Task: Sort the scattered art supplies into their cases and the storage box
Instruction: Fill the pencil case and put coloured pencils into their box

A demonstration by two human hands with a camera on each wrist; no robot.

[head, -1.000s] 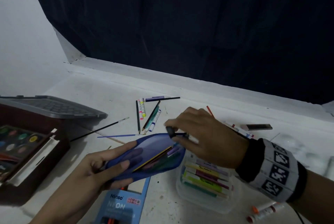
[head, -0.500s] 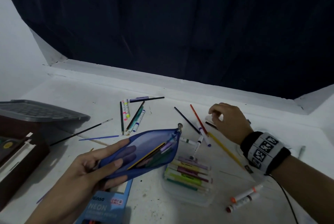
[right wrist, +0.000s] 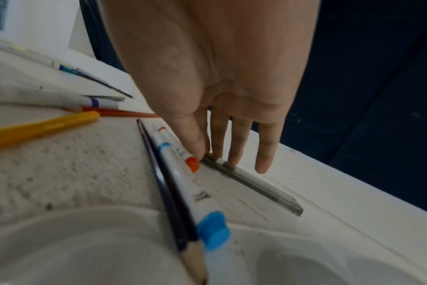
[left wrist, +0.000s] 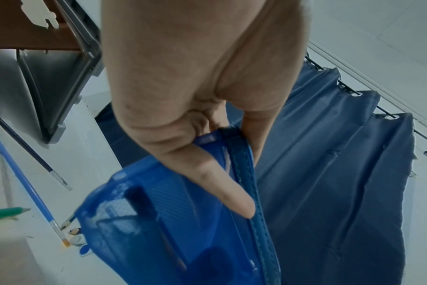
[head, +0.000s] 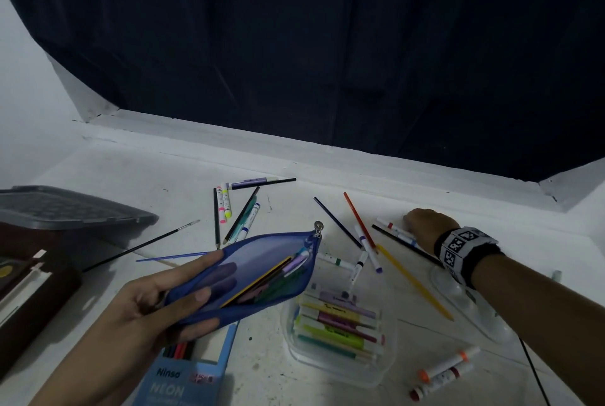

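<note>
My left hand (head: 183, 297) holds a blue mesh pencil pouch (head: 262, 261) above the table, zip open, with pens and pencils inside. In the left wrist view the thumb (left wrist: 222, 192) lies on the pouch (left wrist: 159, 231) beside the zip. My right hand (head: 422, 225) reaches to the far right, by the white ledge. In the right wrist view its thumb and fingertips (right wrist: 234, 160) pinch the end of a slim grey case (right wrist: 261, 185) that lies flat on the table. A blue-capped marker (right wrist: 183, 183) and a dark pencil (right wrist: 168, 192) lie just beside it.
A clear box of markers (head: 340, 369) sits front centre, a blue Ninso box (head: 183, 382) under the pouch. A grey-lidded storage box (head: 65, 209) and brown case (head: 32, 307) stand left. Loose pencils (head: 415, 284), markers (head: 445, 369), brushes (head: 140, 247) and a white palette (head: 471, 317) lie scattered.
My right hand left the pouch's zip and moved right and back to the ledge, onto the slim case. The left hand keeps holding the pouch.
</note>
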